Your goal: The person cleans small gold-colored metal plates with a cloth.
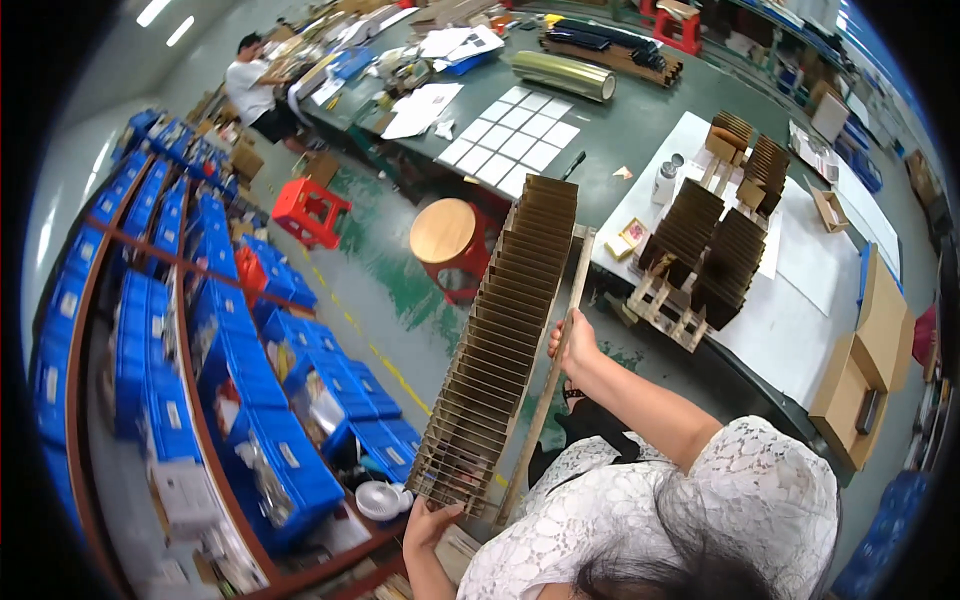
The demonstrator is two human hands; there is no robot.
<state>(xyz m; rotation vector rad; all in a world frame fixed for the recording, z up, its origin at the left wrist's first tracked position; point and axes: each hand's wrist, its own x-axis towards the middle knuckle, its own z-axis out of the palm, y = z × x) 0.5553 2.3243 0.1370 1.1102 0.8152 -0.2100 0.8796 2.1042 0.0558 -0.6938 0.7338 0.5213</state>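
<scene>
A long wooden rack (500, 330) packed with a row of thin brown upright plates is held in the air before me, tilted, its far end near the table edge. My right hand (575, 345) is closed around the rack's wooden side rail, about midway along. At the near end, my left hand (432, 523) grips the bottom corner, its fingers partly hidden beneath the rack. On the table to the right stand similar loaded racks (684, 222), with bare wooden slats showing at their near end.
The green table (620, 130) carries white cards (515, 135), a film roll (563, 76) and a small yellow box (627, 238). An open cardboard box (860, 370) lies at right. Shelves of blue bins (285, 465) line the left. Stools (443, 232) stand between; a person (252, 90) works far left.
</scene>
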